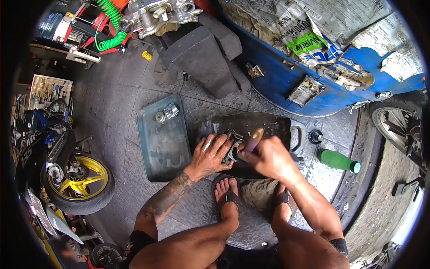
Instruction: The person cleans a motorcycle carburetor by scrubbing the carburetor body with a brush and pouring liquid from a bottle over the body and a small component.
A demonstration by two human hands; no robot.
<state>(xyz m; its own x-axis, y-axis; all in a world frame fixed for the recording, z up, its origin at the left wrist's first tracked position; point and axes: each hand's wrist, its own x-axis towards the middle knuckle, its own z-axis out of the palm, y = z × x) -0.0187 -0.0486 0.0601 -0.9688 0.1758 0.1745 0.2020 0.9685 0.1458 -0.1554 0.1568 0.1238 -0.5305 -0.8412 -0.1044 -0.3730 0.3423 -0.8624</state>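
My left hand [210, 154] is closed around a metal engine part [232, 154], silver and dark with a round opening, which looks like a carburetor or throttle body. It is held over the dark, cut-open plastic tray [273, 120]. Closed on a brush [254, 141] with a purple and tan handle, my right hand [275, 161] is just right of the part. The brush's bristles are hidden or blurred. Left of my hands, a grey-blue tray [163, 157] holds a small silver metal part [166, 113] and a shallow layer of liquid.
A green bottle [338, 160] and a black cap-like piece [316, 136] lie at right. Behind are a dark block [204, 60], a blue container [277, 87] with rubbish and an engine casing [159, 15]. A yellow-wheeled motorcycle [78, 181] stands at left.
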